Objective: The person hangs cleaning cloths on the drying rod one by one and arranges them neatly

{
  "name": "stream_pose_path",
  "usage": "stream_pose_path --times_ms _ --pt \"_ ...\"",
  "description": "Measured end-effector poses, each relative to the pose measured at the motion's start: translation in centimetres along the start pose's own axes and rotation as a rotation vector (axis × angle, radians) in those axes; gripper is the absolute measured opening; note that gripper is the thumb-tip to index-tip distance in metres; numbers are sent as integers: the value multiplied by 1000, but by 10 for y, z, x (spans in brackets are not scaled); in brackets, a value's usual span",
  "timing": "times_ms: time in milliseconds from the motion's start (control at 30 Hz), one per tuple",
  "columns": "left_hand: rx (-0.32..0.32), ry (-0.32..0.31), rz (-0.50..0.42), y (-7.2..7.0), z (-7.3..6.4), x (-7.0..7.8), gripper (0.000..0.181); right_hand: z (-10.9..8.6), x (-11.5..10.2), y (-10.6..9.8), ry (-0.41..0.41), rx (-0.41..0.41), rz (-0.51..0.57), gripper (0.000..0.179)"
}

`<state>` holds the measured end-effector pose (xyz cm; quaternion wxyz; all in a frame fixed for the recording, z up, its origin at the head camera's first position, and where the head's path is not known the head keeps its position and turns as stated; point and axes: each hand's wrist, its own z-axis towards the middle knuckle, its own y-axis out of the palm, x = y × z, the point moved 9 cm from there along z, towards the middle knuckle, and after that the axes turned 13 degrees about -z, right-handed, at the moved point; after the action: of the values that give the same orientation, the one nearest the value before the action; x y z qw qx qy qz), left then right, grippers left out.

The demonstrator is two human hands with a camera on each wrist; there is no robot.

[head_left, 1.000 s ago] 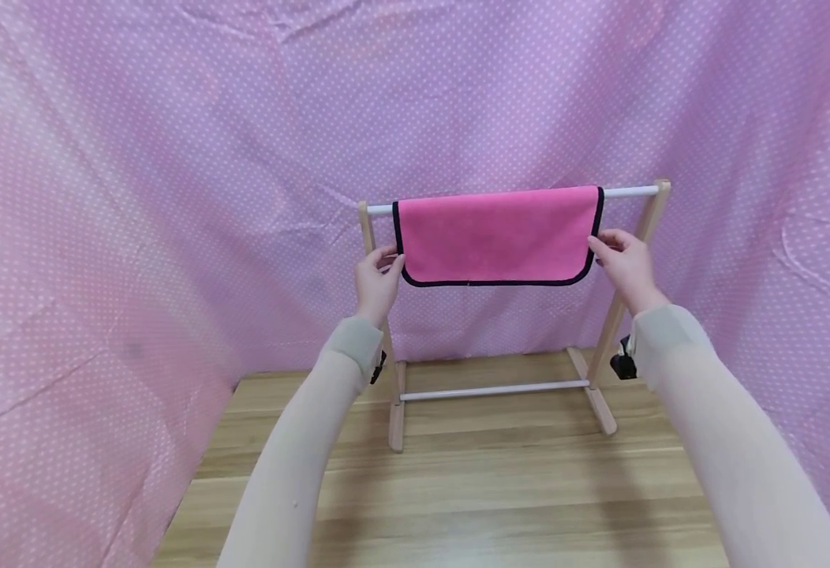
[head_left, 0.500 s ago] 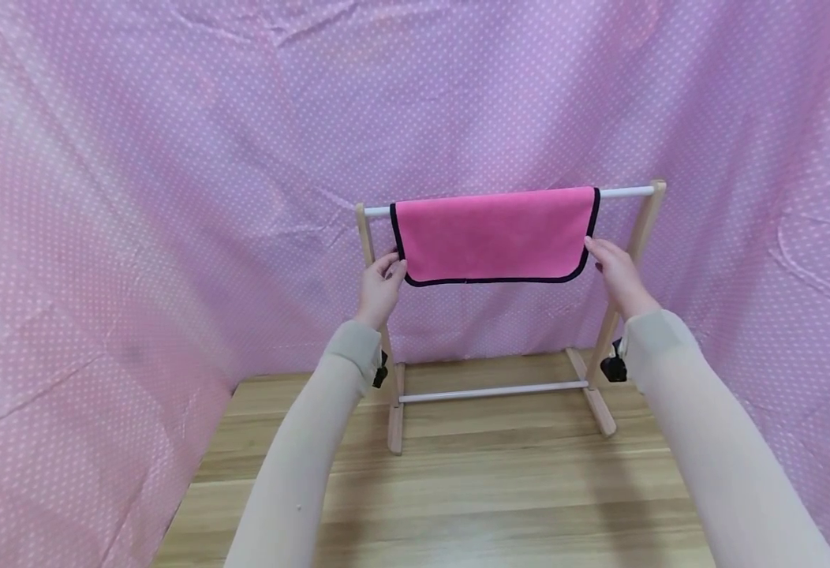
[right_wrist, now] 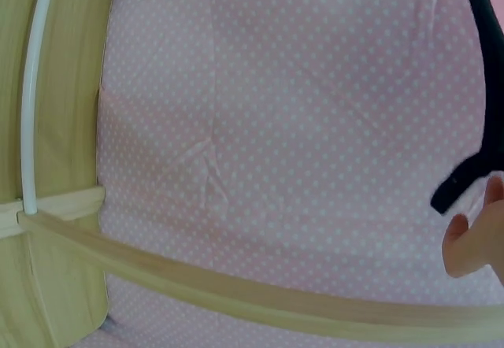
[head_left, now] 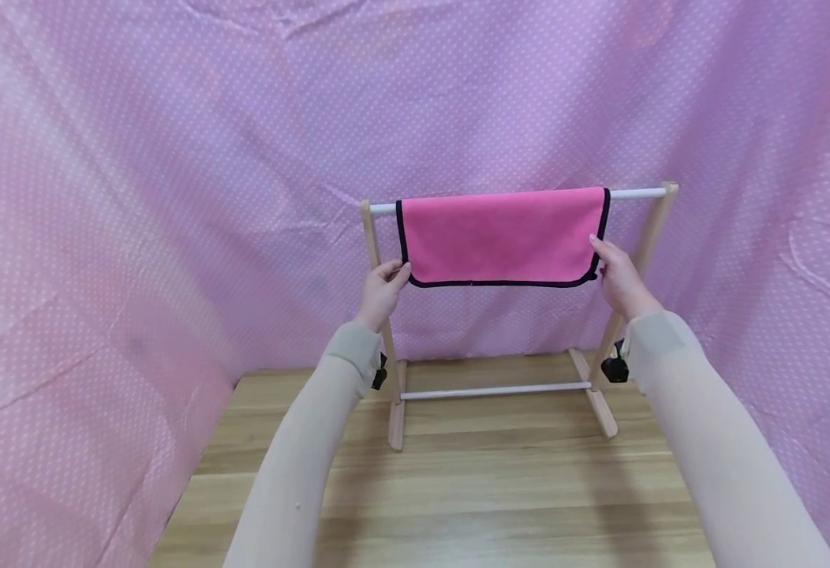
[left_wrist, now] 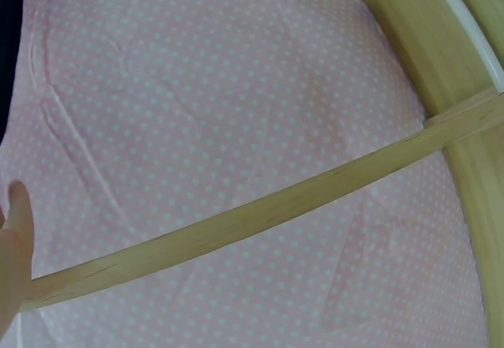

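A pink cloth (head_left: 503,237) with black edging hangs folded over the top white bar of a small wooden rack (head_left: 372,244). At its left edge, near the lower corner, my left hand (head_left: 381,292) pinches the edging between thumb and fingers. My right hand (head_left: 622,278) grips the right edge, thumb lying on the pink front and the other fingers mostly hidden behind. A short black end of edging (right_wrist: 450,194) sticks out beside the right fingers in the right wrist view. Only part of the left hand (left_wrist: 14,261) shows in the left wrist view.
The rack's feet (head_left: 397,426) stand on a wood-grain tabletop (head_left: 500,489), joined by a lower white bar (head_left: 493,391). Pink polka-dot fabric (head_left: 173,197) hangs behind and on both sides. The rack's side posts rise close to each hand.
My left hand has slid slightly down the cloth's left edge. My right thumb has moved inward from the edging onto the pink front, and a bit of black edging now juts out at the lower right corner.
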<state>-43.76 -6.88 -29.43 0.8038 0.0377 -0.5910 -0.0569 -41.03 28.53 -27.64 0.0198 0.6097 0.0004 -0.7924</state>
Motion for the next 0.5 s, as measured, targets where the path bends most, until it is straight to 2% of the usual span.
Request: stream_pose_path --times_ms 100,267,500 --pt "0 1 -31 1 -2 0 29 -3 -4 2 -11 9 50 27" --pt "47 11 -114 -4 -4 -3 28 -9 -4 1 -5 44 84 27" --pt "99 18 -48 -5 -11 -3 26 -15 7 -8 20 132 145 20"
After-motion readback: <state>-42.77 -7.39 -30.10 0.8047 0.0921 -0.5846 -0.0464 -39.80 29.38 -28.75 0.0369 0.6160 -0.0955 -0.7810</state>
